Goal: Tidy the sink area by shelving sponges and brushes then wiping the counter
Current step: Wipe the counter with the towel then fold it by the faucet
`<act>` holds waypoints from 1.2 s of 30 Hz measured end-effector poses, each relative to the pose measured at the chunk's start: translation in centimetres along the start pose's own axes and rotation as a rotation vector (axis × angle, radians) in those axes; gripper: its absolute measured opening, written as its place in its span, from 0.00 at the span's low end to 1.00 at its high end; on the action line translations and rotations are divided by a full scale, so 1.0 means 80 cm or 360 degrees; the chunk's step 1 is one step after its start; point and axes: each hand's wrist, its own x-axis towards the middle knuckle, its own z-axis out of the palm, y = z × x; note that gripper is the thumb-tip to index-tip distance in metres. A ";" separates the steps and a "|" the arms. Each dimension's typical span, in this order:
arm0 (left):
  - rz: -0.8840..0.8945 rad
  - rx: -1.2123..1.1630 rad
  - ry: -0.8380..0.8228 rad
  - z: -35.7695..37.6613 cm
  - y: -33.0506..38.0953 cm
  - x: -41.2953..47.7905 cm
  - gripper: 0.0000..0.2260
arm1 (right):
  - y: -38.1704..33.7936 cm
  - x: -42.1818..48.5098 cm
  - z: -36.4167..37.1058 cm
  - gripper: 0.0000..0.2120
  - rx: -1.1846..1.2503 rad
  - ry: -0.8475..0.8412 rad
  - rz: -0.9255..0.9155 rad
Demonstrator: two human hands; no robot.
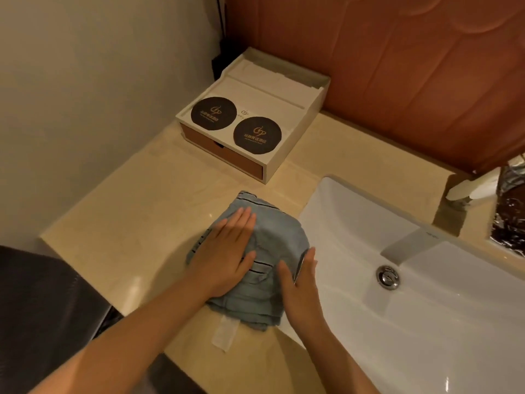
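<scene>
A folded blue cloth point(255, 265) is pressed flat on the counter point(127, 223), just left of the sink point(369, 237), near the front edge. The left hand point(224, 251) is laid open on top, fingers extended; the right hand point(298, 282) is set edge-on against the cloth's right side, nothing clenched. The wiping step is judged to be in hand; next, a sweep across the bare counter is called for. The cloth's long axis runs from the near edge back toward the tray point(298, 129).
</scene>
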 end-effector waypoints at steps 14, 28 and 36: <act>0.0007 -0.0047 0.0094 0.017 0.027 0.049 0.26 | -0.020 0.058 0.028 0.26 0.0583 0.0307 -0.0139; 0.0098 -0.0101 0.0136 0.019 0.063 0.114 0.25 | -0.015 0.117 -0.027 0.26 0.0190 0.0581 -0.0443; -0.0155 -0.0157 0.0142 0.022 0.089 0.175 0.26 | -0.046 0.160 -0.086 0.29 -0.0904 0.0717 -0.0444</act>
